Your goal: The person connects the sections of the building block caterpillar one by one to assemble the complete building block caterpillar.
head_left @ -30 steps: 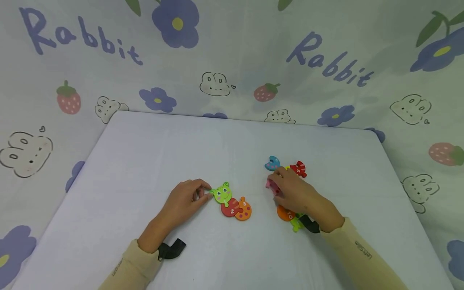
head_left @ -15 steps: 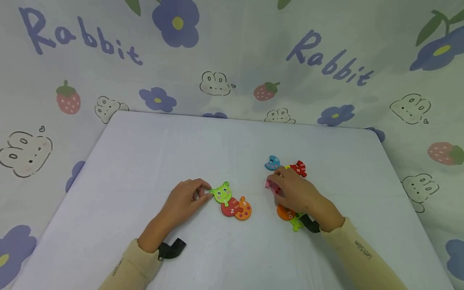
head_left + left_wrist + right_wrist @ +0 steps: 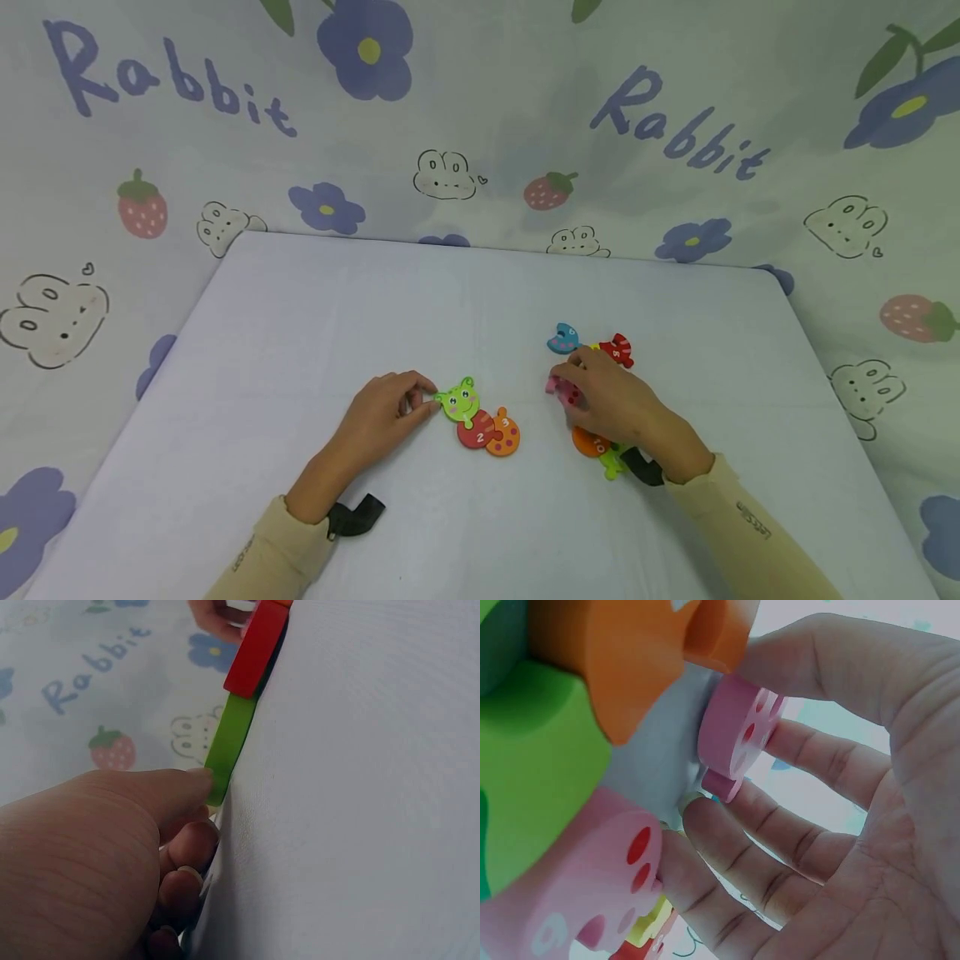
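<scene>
My left hand [image 3: 378, 417] pinches the edge of a green caterpillar-head puzzle piece [image 3: 459, 402] with a smiling face. Joined to that head are a red piece marked 2 [image 3: 475, 432] and an orange piece marked 3 [image 3: 505, 436]. To the right, my right hand [image 3: 611, 396] holds a pink puzzle piece with red dots [image 3: 566, 392] between thumb and fingers. In the right wrist view this pink piece [image 3: 727, 731] is tilted, and any number on it is out of sight. The left wrist view shows my thumb against the green piece's side [image 3: 231, 739].
Around my right hand lie a blue piece [image 3: 562, 338], a red piece marked 8 [image 3: 618, 350], an orange piece marked 10 [image 3: 591, 442] and a green piece [image 3: 612, 463]. Another pink piece [image 3: 592, 862] sits by my fingertips. A white cloth [image 3: 300, 317] covers the table.
My right hand has shifted very slightly left and turned the pink piece, so more of its dotted face shows. The left hand and the joined pieces stay in place.
</scene>
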Demonstrator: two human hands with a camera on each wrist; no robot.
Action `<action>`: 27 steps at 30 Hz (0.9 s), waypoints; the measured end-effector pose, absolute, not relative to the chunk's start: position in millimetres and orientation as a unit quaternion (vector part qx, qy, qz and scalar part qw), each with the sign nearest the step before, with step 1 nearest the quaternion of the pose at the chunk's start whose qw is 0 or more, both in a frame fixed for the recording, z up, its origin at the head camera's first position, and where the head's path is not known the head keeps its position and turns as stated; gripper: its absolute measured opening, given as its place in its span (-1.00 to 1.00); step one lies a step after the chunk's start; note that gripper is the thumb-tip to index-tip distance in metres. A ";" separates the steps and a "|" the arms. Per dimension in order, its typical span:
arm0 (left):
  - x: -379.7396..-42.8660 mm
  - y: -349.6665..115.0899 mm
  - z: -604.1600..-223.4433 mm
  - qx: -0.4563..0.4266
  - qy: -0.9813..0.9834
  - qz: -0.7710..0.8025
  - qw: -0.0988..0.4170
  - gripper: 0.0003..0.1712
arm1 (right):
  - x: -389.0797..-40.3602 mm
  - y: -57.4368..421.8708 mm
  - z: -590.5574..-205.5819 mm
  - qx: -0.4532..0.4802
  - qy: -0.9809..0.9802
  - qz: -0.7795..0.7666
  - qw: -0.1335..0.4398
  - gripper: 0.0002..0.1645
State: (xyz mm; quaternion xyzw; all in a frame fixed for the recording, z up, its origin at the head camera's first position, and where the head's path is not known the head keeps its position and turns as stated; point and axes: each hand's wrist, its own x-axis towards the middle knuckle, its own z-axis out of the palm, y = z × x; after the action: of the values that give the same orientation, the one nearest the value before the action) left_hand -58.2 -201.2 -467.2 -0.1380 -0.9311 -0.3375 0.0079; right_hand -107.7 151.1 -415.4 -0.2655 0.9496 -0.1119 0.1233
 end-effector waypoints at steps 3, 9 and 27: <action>-58.1 -201.3 -467.1 -0.138 -0.931 -0.337 0.009 -0.77 | -107.1 150.9 -413.0 -0.268 0.949 -0.113 0.125 -0.31; -58.4 -201.3 -468.2 -0.140 -0.931 -0.337 0.009 -0.77 | -105.6 147.4 -409.3 -0.280 0.944 -0.122 0.125 -0.36; -58.2 -201.9 -467.8 -0.140 -0.931 -0.338 0.009 -0.78 | -94.3 120.2 -399.6 -0.335 0.925 -0.151 0.093 -0.30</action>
State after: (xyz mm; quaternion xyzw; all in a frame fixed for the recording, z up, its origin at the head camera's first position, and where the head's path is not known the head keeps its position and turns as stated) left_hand -58.2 -201.9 -467.8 -0.1401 -0.9306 -0.3381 0.0091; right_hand -94.3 120.2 -399.6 -0.3353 0.9253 -0.1512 0.0926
